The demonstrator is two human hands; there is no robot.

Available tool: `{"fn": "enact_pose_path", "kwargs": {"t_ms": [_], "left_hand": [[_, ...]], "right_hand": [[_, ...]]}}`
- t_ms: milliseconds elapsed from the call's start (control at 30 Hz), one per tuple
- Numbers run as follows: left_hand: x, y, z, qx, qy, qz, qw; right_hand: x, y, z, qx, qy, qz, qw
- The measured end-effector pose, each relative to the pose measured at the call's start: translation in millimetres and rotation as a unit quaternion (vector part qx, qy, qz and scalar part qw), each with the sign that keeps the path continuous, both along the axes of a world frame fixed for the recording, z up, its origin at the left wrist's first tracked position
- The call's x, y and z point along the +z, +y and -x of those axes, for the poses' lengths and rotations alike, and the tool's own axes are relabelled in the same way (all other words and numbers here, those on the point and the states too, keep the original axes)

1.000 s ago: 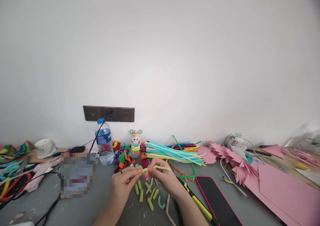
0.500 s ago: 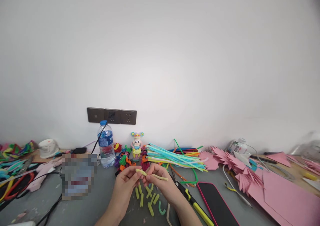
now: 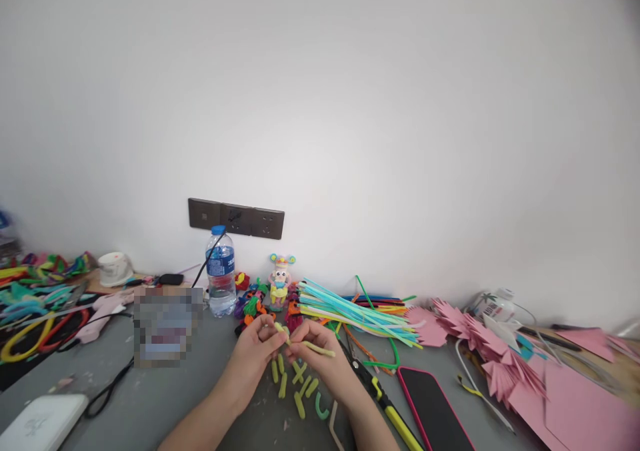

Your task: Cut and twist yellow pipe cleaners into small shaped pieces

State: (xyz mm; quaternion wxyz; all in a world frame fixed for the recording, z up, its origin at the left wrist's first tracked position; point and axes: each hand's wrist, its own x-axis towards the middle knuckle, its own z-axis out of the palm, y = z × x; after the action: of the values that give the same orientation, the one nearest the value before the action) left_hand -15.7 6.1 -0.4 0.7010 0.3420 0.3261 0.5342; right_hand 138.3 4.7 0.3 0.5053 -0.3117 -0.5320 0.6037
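Note:
My left hand (image 3: 255,356) and my right hand (image 3: 320,361) meet over the grey table, fingertips almost touching. Both pinch one pale yellow pipe cleaner (image 3: 320,350); its long end sticks out to the right past my right fingers, and a short bent end shows at my left fingertips. Beneath the hands lie several short folded yellow-green pipe cleaner pieces (image 3: 299,406), two of them crossed. Beside these is a curved mint-green piece (image 3: 321,408). Yellow-and-black pliers (image 3: 395,421) rest right of my right forearm.
Behind the hands lie a bundle of coloured pipe cleaners (image 3: 360,314), a small figurine (image 3: 280,284) and a water bottle (image 3: 221,274). A phone (image 3: 435,411) and pink paper (image 3: 580,398) are on the right. A pink glue gun (image 3: 97,314) and a white box (image 3: 45,424) stand left.
The view has turned slightly left and tilted, bringing more of the white box into sight. My fingers have shifted slightly on the pipe cleaner, its left end now bent more steeply.

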Motion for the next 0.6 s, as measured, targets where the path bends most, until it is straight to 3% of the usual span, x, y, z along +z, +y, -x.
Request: {"fn": "enact_pose_path", "kwargs": {"t_ms": [133,333,600], "left_hand": [[-0.7,4.2,4.2,-0.005,0.039,-0.011,0.999],[0.7,6.7,11.6,-0.076,0.092,-0.058,0.991],[7.8,-4.0,9.7,-0.213,0.134,-0.082,0.964]], "right_hand": [[-4.7,3.5,-4.2,-0.021,0.022,-0.007,1.0],[-10.4,6.0,-5.7,-0.028,0.041,0.01,0.999],[-6.1,0.0,-13.9,0.055,-0.013,0.022,0.998]]}}
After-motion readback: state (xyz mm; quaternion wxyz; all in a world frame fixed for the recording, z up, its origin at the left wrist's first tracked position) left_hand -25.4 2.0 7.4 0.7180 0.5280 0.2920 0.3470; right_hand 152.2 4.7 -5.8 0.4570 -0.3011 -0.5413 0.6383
